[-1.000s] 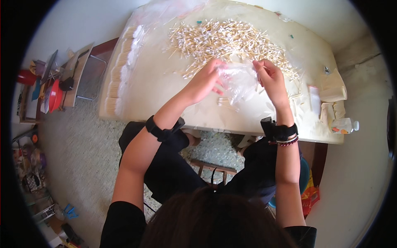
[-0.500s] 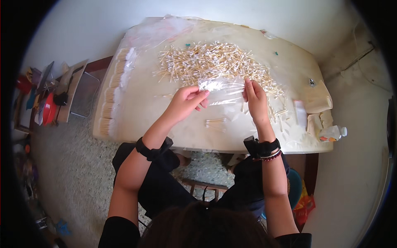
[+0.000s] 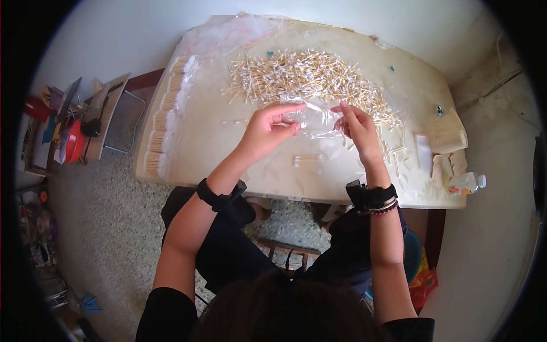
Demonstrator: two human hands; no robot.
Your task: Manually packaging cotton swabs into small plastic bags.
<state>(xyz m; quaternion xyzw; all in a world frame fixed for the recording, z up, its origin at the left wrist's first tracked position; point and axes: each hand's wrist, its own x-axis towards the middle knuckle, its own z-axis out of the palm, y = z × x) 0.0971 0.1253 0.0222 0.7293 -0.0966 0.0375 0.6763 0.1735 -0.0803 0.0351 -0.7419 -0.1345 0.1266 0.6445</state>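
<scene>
From my end of the feed I have both hands up in front of me over the table (image 3: 205, 137), with a clear plastic bag (image 3: 317, 121) stretched between them, just short of the swab pile (image 3: 307, 77). My right hand (image 3: 344, 114) is closed down at the bag's right edge, thumb and fingertips pinching the film. My left hand (image 3: 299, 117) is at the bag's left side, thumb and forefinger apart and the other fingers curled; I cannot tell whether those fingertips grip the film or only touch it. The bag looks crumpled and glossy, and I can make out nothing inside it.

Below the bag, apart from the pile, I see a small group of swabs (image 3: 308, 161) lying side by side near the table's front edge. A few loose swabs (image 3: 394, 153) trail off the pile on the right. Down the table's left edge runs a row of swab bundles (image 3: 163, 121), and beyond it clear plastic sheeting (image 3: 231, 33) covers the far left corner. On the right I have tan paper (image 3: 447, 132), a flat white packet (image 3: 423, 149) beside it, and a clear bottle (image 3: 463, 183) lying on its side. I count 2 black wrist straps, 1 per arm.
</scene>
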